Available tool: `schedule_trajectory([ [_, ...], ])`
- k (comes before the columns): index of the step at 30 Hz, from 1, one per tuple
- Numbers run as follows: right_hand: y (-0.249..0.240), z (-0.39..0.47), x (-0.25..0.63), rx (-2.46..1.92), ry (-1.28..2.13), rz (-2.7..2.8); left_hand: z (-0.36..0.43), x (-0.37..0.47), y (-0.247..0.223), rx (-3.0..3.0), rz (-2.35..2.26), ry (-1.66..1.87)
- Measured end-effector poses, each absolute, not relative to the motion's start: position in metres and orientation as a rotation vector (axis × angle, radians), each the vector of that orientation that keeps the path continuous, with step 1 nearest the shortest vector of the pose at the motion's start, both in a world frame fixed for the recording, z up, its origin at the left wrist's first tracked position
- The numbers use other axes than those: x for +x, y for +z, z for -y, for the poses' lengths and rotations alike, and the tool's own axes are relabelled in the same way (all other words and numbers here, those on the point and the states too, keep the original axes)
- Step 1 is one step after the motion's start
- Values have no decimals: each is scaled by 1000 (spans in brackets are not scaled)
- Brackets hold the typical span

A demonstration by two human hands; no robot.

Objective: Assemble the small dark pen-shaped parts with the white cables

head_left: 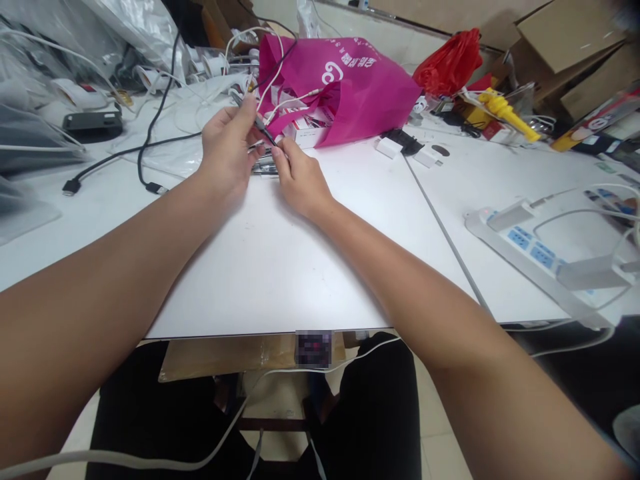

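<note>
A slim, dark, pen-like rod [265,131] slants between my two hands above the far part of the white table [300,267]; its exact kind is hard to make out. My left hand [227,143] is closed on the upper end, thumb on top. At the lower end, the thumb and fingers of my right hand [303,175] pinch the rod. Just below and behind the fingers, a shiny, clear-and-dark object [265,165] lies on the table, partly covered by my hands.
Behind my hands lies a magenta bag [370,93] with small boxes inside. Black cables [145,143] and plastic wrapping are at left. White adapters [389,148] lie right of the bag. A power strip [530,260] with plugs stands at right, near a yellow tool [507,117].
</note>
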State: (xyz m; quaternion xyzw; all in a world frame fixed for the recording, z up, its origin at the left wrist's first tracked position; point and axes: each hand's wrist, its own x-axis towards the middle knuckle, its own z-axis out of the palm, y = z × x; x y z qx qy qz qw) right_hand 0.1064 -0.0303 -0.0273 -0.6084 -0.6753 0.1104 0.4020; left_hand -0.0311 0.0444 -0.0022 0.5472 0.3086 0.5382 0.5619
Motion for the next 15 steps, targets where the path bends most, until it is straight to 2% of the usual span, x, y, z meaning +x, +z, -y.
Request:
schedule_trajectory([
  [7, -39, 17, 113, -1403, 319, 1697, -65, -44, 9, 778, -700, 1441],
  [11, -44, 10, 116, -1345, 328, 1636, -59, -36, 8, 778, -705, 1366],
  [15, -43, 11, 114, -1347, 352, 1609, -41, -20, 2, 1017, -650, 1213],
])
